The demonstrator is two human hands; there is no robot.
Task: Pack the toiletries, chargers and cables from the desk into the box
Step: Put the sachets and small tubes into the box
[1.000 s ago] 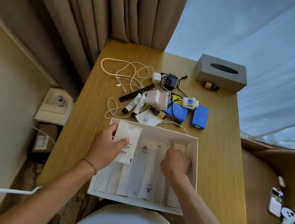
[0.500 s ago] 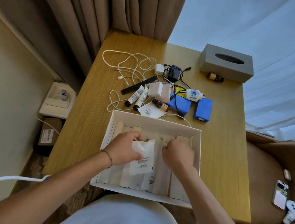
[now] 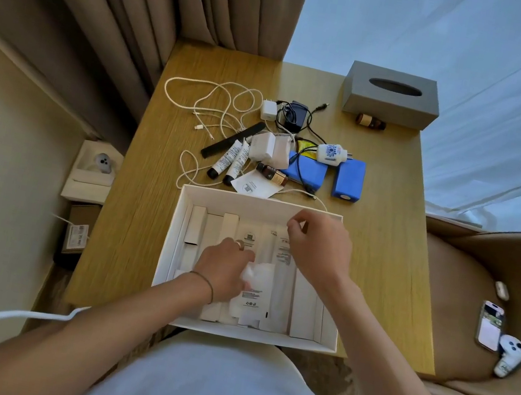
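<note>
The white box [image 3: 176, 234] stands at the desk's near edge, lined with several flat white packets and cartons. Inside it, my left hand [image 3: 223, 271] grips the crumpled top of a white packet [image 3: 253, 291] lying on the others. My right hand [image 3: 316, 247] hovers over the box's far right part with loosely curled fingers, nothing visible in them. Beyond the box lie white cables [image 3: 213, 102], a white charger [image 3: 268, 110], a black adapter [image 3: 296, 115], two tubes [image 3: 230, 160], a brown bottle [image 3: 272, 174] and two blue blocks [image 3: 347, 183].
A grey tissue box [image 3: 392, 95] sits at the far right corner with another brown bottle [image 3: 370, 122] before it. A black comb [image 3: 231, 140] lies by the tubes. On the chair to the right are a phone [image 3: 490, 325] and a white controller [image 3: 509, 356]. Curtains hang behind.
My left hand brought the white packet from the box's far left corner down into its middle. My right hand lifted off the contents toward the far right rim.
</note>
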